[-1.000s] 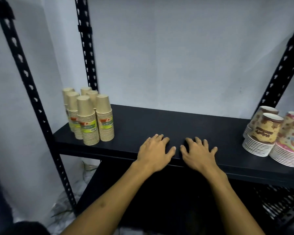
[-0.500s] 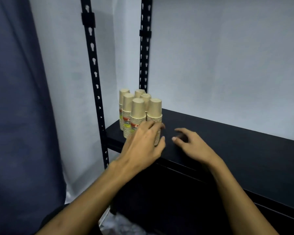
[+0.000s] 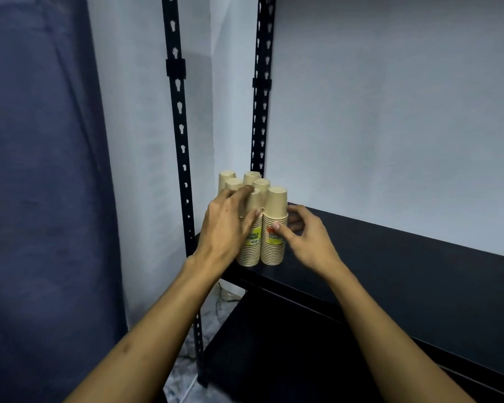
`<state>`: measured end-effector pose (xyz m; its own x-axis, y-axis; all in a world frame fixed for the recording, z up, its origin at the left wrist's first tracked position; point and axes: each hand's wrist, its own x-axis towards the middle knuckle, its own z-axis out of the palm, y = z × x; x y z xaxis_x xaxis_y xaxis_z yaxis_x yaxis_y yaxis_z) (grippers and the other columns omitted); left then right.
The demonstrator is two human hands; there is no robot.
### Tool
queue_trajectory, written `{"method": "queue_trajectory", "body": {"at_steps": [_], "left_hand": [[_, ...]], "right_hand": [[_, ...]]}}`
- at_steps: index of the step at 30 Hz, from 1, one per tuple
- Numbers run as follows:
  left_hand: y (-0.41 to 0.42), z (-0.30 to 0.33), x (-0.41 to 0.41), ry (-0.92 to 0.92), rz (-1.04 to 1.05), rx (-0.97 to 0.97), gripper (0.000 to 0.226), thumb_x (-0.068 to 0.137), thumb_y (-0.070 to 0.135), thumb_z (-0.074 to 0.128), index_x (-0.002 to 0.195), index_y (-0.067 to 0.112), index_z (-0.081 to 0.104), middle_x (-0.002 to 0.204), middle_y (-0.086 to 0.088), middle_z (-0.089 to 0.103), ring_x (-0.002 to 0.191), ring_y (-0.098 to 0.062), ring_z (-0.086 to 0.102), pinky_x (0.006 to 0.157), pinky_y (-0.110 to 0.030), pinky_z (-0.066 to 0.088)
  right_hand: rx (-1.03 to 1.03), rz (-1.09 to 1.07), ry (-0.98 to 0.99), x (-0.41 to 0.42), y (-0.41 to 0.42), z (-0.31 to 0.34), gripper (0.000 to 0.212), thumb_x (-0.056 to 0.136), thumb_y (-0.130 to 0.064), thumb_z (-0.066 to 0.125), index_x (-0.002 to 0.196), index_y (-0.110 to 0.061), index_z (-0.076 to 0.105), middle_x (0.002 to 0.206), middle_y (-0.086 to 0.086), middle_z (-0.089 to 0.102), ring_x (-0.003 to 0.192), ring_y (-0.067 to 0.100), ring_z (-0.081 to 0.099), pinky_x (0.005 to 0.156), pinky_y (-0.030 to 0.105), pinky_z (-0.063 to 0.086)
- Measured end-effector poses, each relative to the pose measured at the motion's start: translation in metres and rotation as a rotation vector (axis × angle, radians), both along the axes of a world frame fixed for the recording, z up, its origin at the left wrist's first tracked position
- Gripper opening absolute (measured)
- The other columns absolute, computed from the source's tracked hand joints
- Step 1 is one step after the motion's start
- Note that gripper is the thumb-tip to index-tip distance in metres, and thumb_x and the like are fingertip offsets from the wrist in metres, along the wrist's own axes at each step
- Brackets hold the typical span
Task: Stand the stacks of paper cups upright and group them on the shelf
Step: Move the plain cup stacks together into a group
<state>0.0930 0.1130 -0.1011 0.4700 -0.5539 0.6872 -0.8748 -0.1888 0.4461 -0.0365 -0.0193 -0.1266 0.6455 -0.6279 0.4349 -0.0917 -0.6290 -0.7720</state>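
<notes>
1. The cup stacks (image 3: 255,216) are standing upright, bunched at the left end of the black shelf (image 3: 390,274), just as they were a moment ago.
2. We are now pressing our left hand (image 3: 230,225), fingers spread, against the front left stack; half a second ago it was lower.
3. Our right hand (image 3: 306,237), which was flat on the shelf, is now pinching the front right stack (image 3: 275,228) between thumb and curled fingers.
4. The camera view is sitting closer than before.

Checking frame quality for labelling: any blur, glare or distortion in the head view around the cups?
Head view: dim, bluish light, no glare; cup stacks fairly sharp, label print soft; left hand covers part of them, right hand beside; wide-angle bend shows in the shelf edge and posts.
</notes>
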Motion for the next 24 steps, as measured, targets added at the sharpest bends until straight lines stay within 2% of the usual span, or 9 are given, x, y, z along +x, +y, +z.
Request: {"method": "queue_trajectory", "body": {"at_steps": [3,6,9,14,19,24], "left_hand": [[-0.002,0.002,0.002,0.053,-0.025,-0.031,0.049,0.087,0.033,0.078,0.132,0.022,0.065,0.121,-0.008,0.069,0.101,-0.022,0.069,0.094,-0.037,0.057],[-0.008,0.002,-0.001,0.071,-0.074,-0.036,0.049,0.086,0.033,0.078,0.132,0.023,0.066,0.122,-0.009,0.07,0.1,-0.02,0.07,0.091,-0.04,0.059],[-0.021,0.0,-0.012,0.063,-0.152,-0.04,0.047,0.087,0.03,0.077,0.132,0.022,0.066,0.123,-0.01,0.068,0.099,-0.022,0.071,0.088,-0.042,0.06],[-0.055,-0.001,-0.047,0.023,-0.313,-0.033,0.045,0.087,0.031,0.076,0.131,0.024,0.066,0.105,-0.008,0.068,0.09,-0.019,0.069,0.082,-0.04,0.061],[-0.088,0.0,-0.094,0.074,-0.509,-0.013,0.045,0.09,0.03,0.075,0.133,0.025,0.065,0.108,-0.005,0.068,0.091,-0.012,0.072,0.084,-0.032,0.061],[-0.109,0.001,-0.131,0.165,-0.657,-0.015,0.045,0.09,0.025,0.076,0.134,0.024,0.065,0.11,-0.004,0.067,0.095,-0.012,0.073,0.084,-0.023,0.06]], "right_hand": [[-0.016,-0.015,-0.024,-0.003,0.001,-0.003,0.045,0.089,-0.031,0.073,0.129,-0.015,0.059,0.104,-0.005,0.07,0.092,0.005,0.066,0.075,0.012,0.052],[-0.037,-0.025,-0.02,-0.014,-0.003,-0.003,0.047,0.089,-0.034,0.073,0.131,-0.016,0.058,0.107,-0.005,0.069,0.097,0.005,0.065,0.084,0.021,0.054],[-0.039,-0.05,-0.023,-0.036,-0.01,-0.004,0.047,0.089,-0.036,0.072,0.13,-0.017,0.058,0.107,-0.006,0.068,0.098,0.005,0.064,0.086,0.025,0.056],[-0.053,-0.129,-0.009,-0.096,-0.027,-0.006,0.045,0.089,-0.039,0.071,0.128,-0.022,0.057,0.107,-0.009,0.067,0.098,0.005,0.065,0.083,0.029,0.058],[-0.075,-0.216,0.028,-0.165,-0.041,-0.004,0.046,0.086,-0.046,0.069,0.125,-0.025,0.057,0.106,-0.008,0.069,0.097,0.006,0.067,0.082,0.033,0.059],[-0.093,-0.293,0.033,-0.21,-0.047,-0.003,0.04,0.089,-0.038,0.071,0.124,-0.024,0.058,0.105,-0.008,0.071,0.096,0.008,0.068,0.083,0.035,0.059]]}}
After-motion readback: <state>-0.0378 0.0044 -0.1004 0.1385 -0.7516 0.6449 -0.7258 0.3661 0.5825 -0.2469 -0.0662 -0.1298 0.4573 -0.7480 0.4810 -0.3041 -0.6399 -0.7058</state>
